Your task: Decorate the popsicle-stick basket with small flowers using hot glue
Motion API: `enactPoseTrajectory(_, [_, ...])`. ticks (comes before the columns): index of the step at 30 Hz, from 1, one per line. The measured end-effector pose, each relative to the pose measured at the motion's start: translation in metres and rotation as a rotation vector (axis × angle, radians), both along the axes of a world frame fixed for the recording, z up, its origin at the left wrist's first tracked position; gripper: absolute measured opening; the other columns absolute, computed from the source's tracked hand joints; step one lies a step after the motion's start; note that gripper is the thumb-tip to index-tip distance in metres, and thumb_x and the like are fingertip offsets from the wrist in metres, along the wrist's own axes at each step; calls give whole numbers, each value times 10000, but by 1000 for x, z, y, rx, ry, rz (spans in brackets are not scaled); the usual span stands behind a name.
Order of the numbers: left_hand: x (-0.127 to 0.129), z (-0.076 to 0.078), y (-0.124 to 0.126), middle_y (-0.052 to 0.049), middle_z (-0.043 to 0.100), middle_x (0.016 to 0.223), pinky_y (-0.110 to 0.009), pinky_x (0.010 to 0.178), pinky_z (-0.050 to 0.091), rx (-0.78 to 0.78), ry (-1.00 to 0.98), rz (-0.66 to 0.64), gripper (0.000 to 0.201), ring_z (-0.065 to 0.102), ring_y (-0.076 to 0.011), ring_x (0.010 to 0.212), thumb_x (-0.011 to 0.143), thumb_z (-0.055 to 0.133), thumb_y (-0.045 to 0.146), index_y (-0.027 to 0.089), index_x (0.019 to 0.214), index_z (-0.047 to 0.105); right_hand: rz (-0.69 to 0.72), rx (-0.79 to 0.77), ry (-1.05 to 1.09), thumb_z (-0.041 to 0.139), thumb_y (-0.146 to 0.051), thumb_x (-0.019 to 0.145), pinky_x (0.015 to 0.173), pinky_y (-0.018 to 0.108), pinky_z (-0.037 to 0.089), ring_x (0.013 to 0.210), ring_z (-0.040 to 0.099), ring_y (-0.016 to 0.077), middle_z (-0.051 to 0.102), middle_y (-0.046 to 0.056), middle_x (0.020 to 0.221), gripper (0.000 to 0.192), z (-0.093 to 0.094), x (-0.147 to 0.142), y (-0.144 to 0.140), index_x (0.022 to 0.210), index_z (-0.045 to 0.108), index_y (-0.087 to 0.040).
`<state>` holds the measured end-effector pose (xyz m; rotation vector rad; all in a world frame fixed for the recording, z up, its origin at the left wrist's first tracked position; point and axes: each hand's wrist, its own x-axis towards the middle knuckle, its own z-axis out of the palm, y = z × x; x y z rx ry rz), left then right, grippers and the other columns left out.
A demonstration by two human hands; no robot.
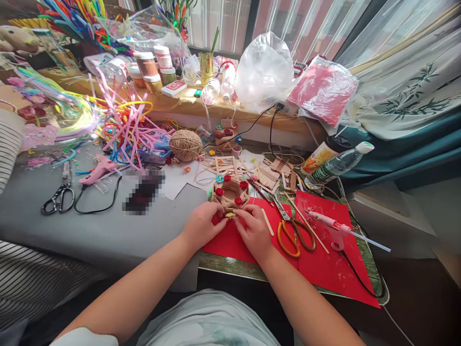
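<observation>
A small yellow-green piece that looks like a flower is pinched between the fingertips of my left hand and my right hand. Just behind it stands a many-sided craft-stick basket with red roses and a blue flower on its rim. The piece is at the basket's near side; whether it touches the wood I cannot tell. Both hands are closed, over red paper. Right of my right hand lie a loose craft stick and orange-handled scissors.
A pink glue gun with its cord lies at the right, near a water bottle. Behind the basket are loose sticks and a twine ball. At the left lie black scissors and another glue gun. A person's striped sleeve shows.
</observation>
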<state>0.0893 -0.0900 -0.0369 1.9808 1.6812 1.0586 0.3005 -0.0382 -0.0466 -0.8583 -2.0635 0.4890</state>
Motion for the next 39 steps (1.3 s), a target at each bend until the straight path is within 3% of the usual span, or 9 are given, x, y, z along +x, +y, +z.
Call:
enactPoseTrajectory(2, [-7,0,-3,-27,684,999,-348,864,552,17,-50,-33,202,655,-201,930,910,730,269,241,1054,591,19,-4,-2,645,-197,1018,873,427,585,1000,639,253,623,72,1040,227,2,-1,0,1179,759,-308])
enactPoseTrajectory(5, [-19,-4,-6,-79,634,1221,-411,996,550,89,-125,126,398,636,-247,1159,889,767,301,256,1219,548,26,-12,-24,652,-202,1013,875,433,583,1002,645,258,643,75,1035,185,2,-1,1,1116,777,-293])
enactPoseTrajectory(8, [-27,-11,-3,-130,448,1551,-460,1119,519,77,-215,250,823,504,-302,1438,789,880,375,300,1450,395,8,-17,-23,660,-211,1011,892,442,585,1019,649,264,656,80,1053,161,1,-2,2,1104,769,-283])
enactPoseTrajectory(11, [-30,-16,5,-156,195,1745,-515,1250,418,-100,-270,159,1257,329,-353,1602,705,943,488,350,1642,117,-7,-26,-12,656,-216,1016,931,459,582,1054,651,271,668,85,1085,180,-2,-2,3,1158,744,-282])
enactPoseTrajectory(14, [-29,-15,15,-171,145,1781,-566,1304,324,-239,-266,56,1442,253,-387,1639,673,949,561,359,1689,-55,-4,-25,-10,652,-219,1020,942,463,584,1066,658,273,675,83,1098,227,-3,-3,4,1222,723,-296])
enactPoseTrajectory(20, [-22,-8,28,-136,224,1776,-563,1314,312,-289,-171,66,1424,283,-398,1627,638,954,560,327,1710,46,-8,-44,-3,654,-223,1016,919,454,600,1051,669,269,679,76,1098,257,-2,-4,4,1249,713,-310])
enactPoseTrajectory(26, [-18,-12,32,-154,334,1721,-547,1307,329,-257,-168,111,1308,331,-387,1605,647,938,594,289,1683,200,-10,-55,-2,662,-213,1011,911,444,598,1046,664,264,679,75,1098,231,-2,-4,6,1222,703,-297])
enactPoseTrajectory(39, [-16,-9,33,-159,392,1676,-523,1286,357,-253,-174,133,1258,392,-373,1567,637,941,613,278,1637,255,-15,-75,-37,643,-193,1010,935,444,585,1052,658,265,653,74,1085,208,-5,-6,6,1188,698,-285])
